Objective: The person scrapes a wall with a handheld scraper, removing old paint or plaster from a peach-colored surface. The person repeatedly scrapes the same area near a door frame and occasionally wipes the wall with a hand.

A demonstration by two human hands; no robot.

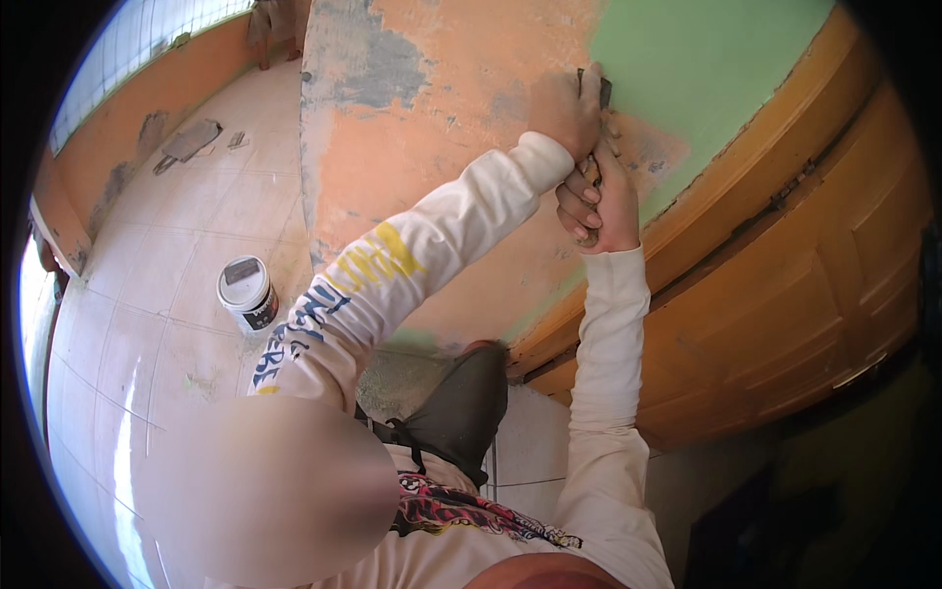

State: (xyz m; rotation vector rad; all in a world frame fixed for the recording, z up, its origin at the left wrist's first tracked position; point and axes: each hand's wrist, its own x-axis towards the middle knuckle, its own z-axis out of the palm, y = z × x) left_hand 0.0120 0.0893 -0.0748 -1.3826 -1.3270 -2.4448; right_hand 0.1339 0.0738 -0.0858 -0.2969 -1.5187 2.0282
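A hand scraper (606,93) with a dark blade is against the painted wall, at the border between bare orange paint and a green coat (662,66). My right hand (617,199) is wrapped around its worn handle (589,171). Higher up, my left hand (565,107) presses on the tool near the blade, with its fingers covering much of it. The wall (441,162) shows orange paint with grey patches where the surface is worn through.
A wooden door (795,294) and its frame (736,162) border the wall on the right. On the tiled floor at left stands a lidded paint bucket (249,294) with a dark block (242,271) on top. Farther off lie a flat grey object (193,141) and a person's legs (271,29).
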